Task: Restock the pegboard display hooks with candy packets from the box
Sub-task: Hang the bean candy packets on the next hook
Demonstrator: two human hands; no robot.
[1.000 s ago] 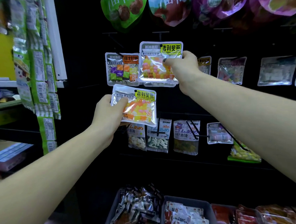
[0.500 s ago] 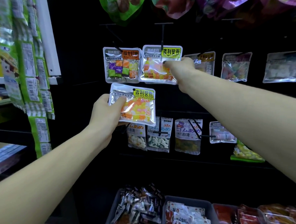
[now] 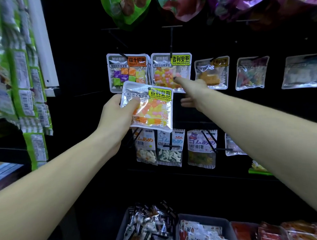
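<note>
The hung silver jelly-bean packet (image 3: 171,71) has been released by the right hand (image 3: 191,90), now open; an identical packet (image 3: 147,107), gripped by the left hand (image 3: 116,114), awaits hanging.

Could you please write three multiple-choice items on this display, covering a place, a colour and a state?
1. Where does the packet of cube sweets hang?
A. left of the hung jelly bean packet
B. right of it
C. below it

2. What colour is the label on the held packet?
A. red
B. yellow
C. blue

3. How is the left hand?
A. open and idle
B. holding a packet
C. pressed on the bin

Answers: 1 A, it hangs directly to the left; 2 B, yellow label with black writing; 3 B, thumb and fingers curl round the packet's edge, while the right hand points with loose fingers.
</note>
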